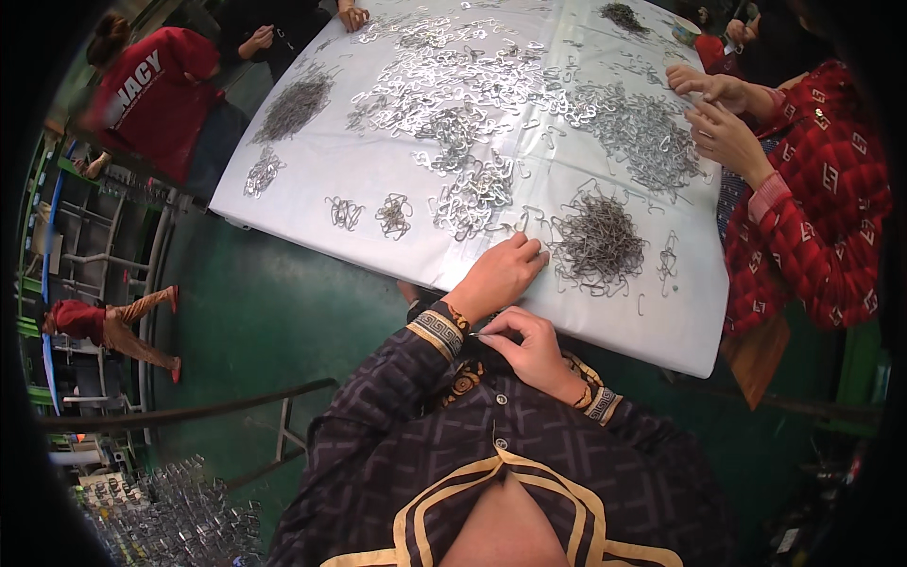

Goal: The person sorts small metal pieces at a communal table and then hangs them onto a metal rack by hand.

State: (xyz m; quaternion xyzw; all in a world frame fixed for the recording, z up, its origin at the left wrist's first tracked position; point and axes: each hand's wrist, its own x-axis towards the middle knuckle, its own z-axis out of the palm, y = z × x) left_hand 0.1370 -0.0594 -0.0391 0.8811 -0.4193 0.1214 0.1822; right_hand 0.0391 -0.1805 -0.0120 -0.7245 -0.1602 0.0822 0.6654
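My left hand point(499, 275) rests at the near edge of the white table point(378, 260), fingers curled together beside a few loose bent-wire hooks point(531, 221). Whatever is under its fingertips is too small to make out. Closer to my body, my right hand point(534, 352) pinches a small metal piece, of which only a thin shiny tip shows at the thumb and forefinger. Just right of my left hand lies a dark heap of wire hooks point(597, 241). Ahead of it is a looser pile of shiny hooks point(472, 197).
Shiny hooks point(453, 85) spread across the table's middle, with small clusters point(394, 215) to the left. At the right, a person in a red patterned jacket point(812, 198) has both hands over a grey pile point(652, 142). Others stand around the far side. A rail point(189, 416) runs at lower left.
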